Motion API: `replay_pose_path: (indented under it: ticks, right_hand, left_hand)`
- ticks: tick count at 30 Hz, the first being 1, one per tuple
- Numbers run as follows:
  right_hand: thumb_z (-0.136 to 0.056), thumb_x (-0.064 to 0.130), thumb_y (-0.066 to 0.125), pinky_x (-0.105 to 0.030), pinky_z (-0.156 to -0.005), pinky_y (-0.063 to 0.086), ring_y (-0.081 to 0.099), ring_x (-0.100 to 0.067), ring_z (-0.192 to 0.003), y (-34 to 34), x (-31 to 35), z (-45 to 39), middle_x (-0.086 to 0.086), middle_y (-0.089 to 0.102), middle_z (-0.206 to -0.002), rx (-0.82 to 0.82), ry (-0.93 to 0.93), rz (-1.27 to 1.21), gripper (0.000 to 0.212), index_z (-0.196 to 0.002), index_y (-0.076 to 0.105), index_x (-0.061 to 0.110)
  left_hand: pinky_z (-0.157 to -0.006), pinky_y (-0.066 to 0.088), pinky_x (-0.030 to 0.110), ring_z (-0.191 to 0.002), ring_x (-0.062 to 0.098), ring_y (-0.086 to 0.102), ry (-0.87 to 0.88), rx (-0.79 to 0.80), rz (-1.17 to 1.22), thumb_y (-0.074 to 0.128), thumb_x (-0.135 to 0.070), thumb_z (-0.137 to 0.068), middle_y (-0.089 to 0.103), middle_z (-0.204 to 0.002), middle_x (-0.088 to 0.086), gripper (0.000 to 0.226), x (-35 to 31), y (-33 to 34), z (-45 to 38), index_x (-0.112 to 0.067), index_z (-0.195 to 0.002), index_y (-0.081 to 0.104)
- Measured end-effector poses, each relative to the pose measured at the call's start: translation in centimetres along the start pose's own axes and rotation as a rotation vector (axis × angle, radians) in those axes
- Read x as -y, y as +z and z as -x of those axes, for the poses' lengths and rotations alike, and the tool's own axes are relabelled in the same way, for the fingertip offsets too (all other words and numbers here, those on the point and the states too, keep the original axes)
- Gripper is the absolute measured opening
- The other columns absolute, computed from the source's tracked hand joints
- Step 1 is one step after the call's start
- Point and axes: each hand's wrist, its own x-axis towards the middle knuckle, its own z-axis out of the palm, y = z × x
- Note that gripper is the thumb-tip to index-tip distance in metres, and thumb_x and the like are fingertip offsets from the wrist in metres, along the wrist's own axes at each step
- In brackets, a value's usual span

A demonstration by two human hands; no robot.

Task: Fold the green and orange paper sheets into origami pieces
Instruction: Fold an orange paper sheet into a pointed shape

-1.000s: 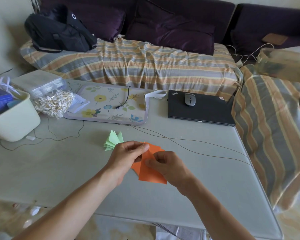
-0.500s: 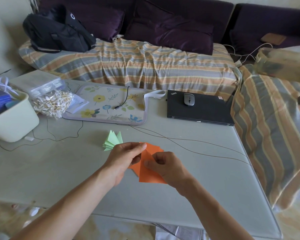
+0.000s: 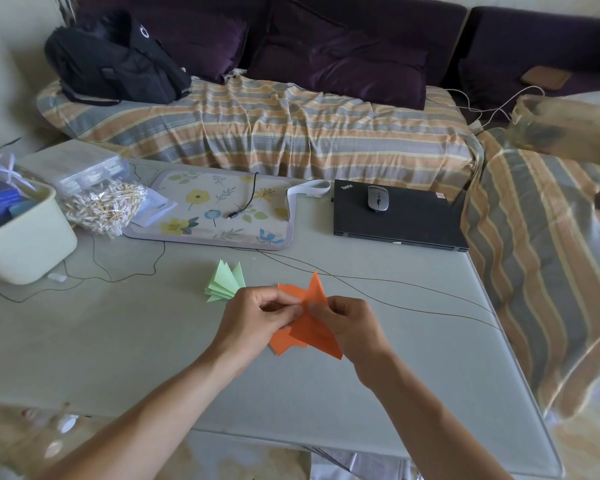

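An orange folded paper piece (image 3: 309, 327) is held just above the pale table (image 3: 118, 341), one pointed tip sticking up. My left hand (image 3: 257, 320) pinches its left side and my right hand (image 3: 350, 323) pinches its right side, fingertips almost meeting at the middle crease. More orange paper (image 3: 284, 342) lies flat beneath, partly hidden by my hands. A small stack of folded green triangles (image 3: 226, 282) rests on the table just beyond my left hand.
A floral mat (image 3: 215, 209) with a cable end lies behind the papers. A shut black laptop (image 3: 395, 220) carries a mouse (image 3: 377, 198). At left stand a cream tub (image 3: 25, 237) and a bag of cotton swabs (image 3: 104, 206). Thin wires (image 3: 378, 289) cross the table.
The orange piece has been turned and lifted, so a pointed tip now sticks up between my hands. Both hands have shifted their pinch toward the middle crease.
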Motion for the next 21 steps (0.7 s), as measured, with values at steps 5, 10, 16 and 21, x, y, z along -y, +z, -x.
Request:
replay_pose_path:
  ticks: [5, 10, 16, 21]
  right_hand:
    - [-0.093, 0.029, 0.072, -0.016, -0.048, 0.035, 0.044, -0.012, -0.056, -0.1, -0.21, -0.05, 0.001, 0.054, -0.064, -0.012, -0.01, 0.014, 0.033, -0.079, 0.068, 0.0]
    - [-0.093, 0.029, 0.072, -0.015, -0.052, 0.042, 0.054, -0.008, -0.057, 0.03, 0.08, 0.11, 0.003, 0.066, -0.067, 0.016, -0.015, -0.029, 0.025, -0.081, 0.074, 0.008]
    - [-0.093, 0.028, 0.072, -0.02, -0.057, 0.048, 0.063, -0.009, -0.062, 0.05, 0.29, 0.33, 0.0, 0.073, -0.072, 0.035, -0.004, -0.063, 0.019, -0.083, 0.076, 0.012]
    - [-0.095, 0.024, 0.068, -0.046, -0.083, 0.059, 0.065, -0.019, -0.078, -0.39, 0.33, -0.28, -0.018, 0.073, -0.086, -0.006, -0.011, -0.147, 0.02, -0.089, 0.074, 0.007]
  left_hand:
    - [-0.083, 0.059, 0.038, -0.072, 0.017, 0.07, -0.043, 0.01, 0.043, 0.082, -0.009, -0.083, 0.078, -0.079, 0.008, 0.011, -0.11, 0.07, 0.07, -0.02, -0.086, 0.082]
    - [-0.074, 0.058, 0.028, -0.069, 0.013, 0.069, -0.138, 0.044, 0.12, 0.079, -0.012, -0.086, 0.075, -0.076, 0.004, 0.002, -0.34, 0.3, 0.21, -0.013, -0.086, 0.08]
    - [-0.067, 0.057, 0.02, -0.067, 0.012, 0.068, -0.169, 0.084, 0.11, 0.079, -0.01, -0.086, 0.076, -0.076, 0.005, 0.004, -0.29, -0.02, 0.0, -0.007, -0.089, 0.08]
    - [-0.073, 0.057, 0.031, -0.07, 0.017, 0.068, -0.199, 0.171, 0.056, 0.081, -0.011, -0.083, 0.077, -0.082, 0.012, 0.006, -0.22, -0.17, -0.09, -0.008, -0.088, 0.081]
